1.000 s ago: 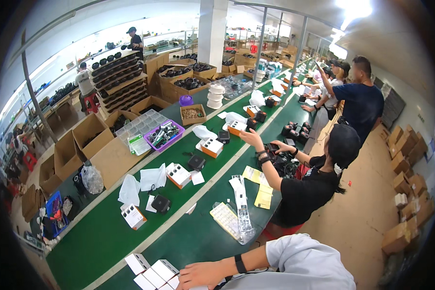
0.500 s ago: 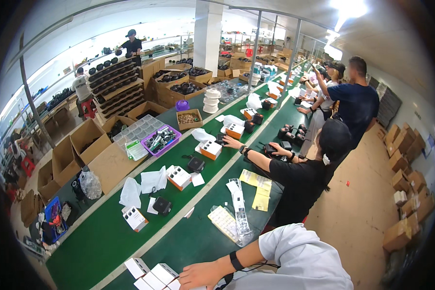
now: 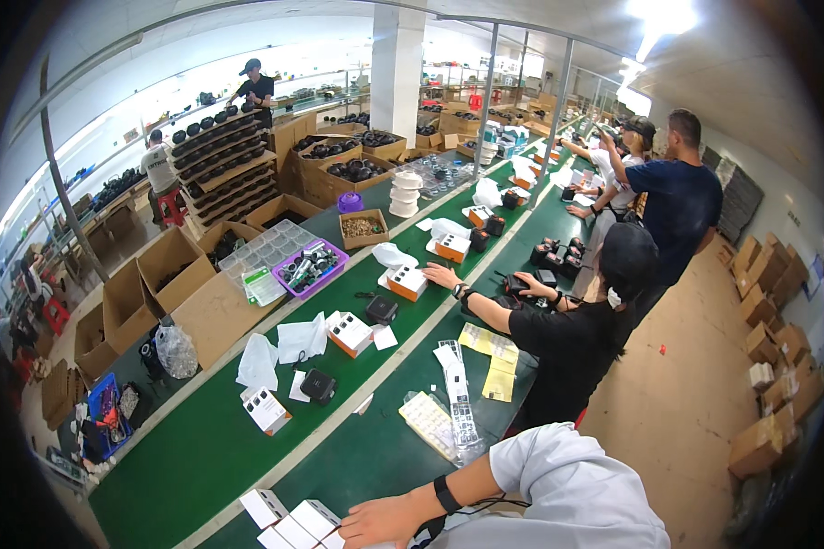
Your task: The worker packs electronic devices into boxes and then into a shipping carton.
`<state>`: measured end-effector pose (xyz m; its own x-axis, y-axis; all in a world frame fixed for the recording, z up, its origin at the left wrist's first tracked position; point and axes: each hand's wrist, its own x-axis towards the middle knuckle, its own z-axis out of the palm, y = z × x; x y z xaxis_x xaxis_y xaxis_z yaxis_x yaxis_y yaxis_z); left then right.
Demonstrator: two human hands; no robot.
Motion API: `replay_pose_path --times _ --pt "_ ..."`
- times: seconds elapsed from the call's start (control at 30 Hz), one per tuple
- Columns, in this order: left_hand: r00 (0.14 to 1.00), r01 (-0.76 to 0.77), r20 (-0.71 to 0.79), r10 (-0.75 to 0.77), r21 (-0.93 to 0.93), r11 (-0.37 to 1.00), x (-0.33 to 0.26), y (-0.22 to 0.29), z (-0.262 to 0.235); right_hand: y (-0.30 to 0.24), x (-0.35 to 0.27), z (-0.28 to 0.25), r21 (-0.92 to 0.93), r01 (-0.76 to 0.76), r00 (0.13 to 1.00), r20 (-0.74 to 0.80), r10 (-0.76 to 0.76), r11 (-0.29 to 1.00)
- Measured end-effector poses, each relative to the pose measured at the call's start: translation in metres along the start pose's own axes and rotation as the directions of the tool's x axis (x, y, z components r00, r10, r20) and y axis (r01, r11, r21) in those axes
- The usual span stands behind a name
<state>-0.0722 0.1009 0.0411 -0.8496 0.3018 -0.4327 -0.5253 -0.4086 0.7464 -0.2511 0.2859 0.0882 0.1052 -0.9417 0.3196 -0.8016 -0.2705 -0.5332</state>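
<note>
Your right hand (image 3: 378, 522) staying at white boxes (image 3: 315, 516), bottom of frame; cannot tell if fingers are gripping. Since second ago, co-worker's hand (image 3: 442, 277) coming close to orange-white box (image 3: 406, 283), mid-frame, changing nothing for your boxes.

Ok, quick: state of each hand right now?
Left hand: not in view.
Right hand: palm down at the white boxes; whether gripping cannot be told.

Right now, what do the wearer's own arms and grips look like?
Only the right arm shows: a loose pale grey sleeve, a black wristband and thin black cords beside it. The right grip is ungloved. The left is out of view.
</note>
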Motion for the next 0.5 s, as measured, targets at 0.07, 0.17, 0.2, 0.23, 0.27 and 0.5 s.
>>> replay_pose_path --times 0.07,0.17,0.2,0.23,0.27,0.5 --pt "0.999 0.036 0.022 -0.036 0.001 0.999 -0.002 -0.001 -0.002 -0.001 0.003 0.002 -0.017 0.013 1.0 0.01 -0.013 1.0" --pt "0.997 0.061 0.057 -0.061 0.005 0.998 -0.002 0.001 -0.007 0.0 0.008 0.004 0.013 0.012 1.0 0.019 -0.012 1.0" --pt "0.996 0.065 0.062 -0.066 0.004 0.998 0.003 -0.003 -0.015 0.002 0.007 0.007 0.013 0.005 1.0 0.018 -0.005 1.0" --pt "0.997 0.055 0.052 -0.056 0.013 0.998 0.0 -0.004 -0.019 -0.002 0.013 0.0 0.037 0.026 0.998 0.047 -0.028 0.999" --pt "0.998 0.046 0.043 -0.047 0.022 0.999 -0.002 -0.005 -0.022 -0.004 0.017 -0.005 0.062 0.046 0.996 0.076 -0.05 0.997" --pt "1.0 -0.009 -0.014 0.01 0.07 0.998 -0.014 -0.033 -0.04 -0.015 0.015 -0.027 0.099 -0.029 0.998 0.055 0.024 0.995"
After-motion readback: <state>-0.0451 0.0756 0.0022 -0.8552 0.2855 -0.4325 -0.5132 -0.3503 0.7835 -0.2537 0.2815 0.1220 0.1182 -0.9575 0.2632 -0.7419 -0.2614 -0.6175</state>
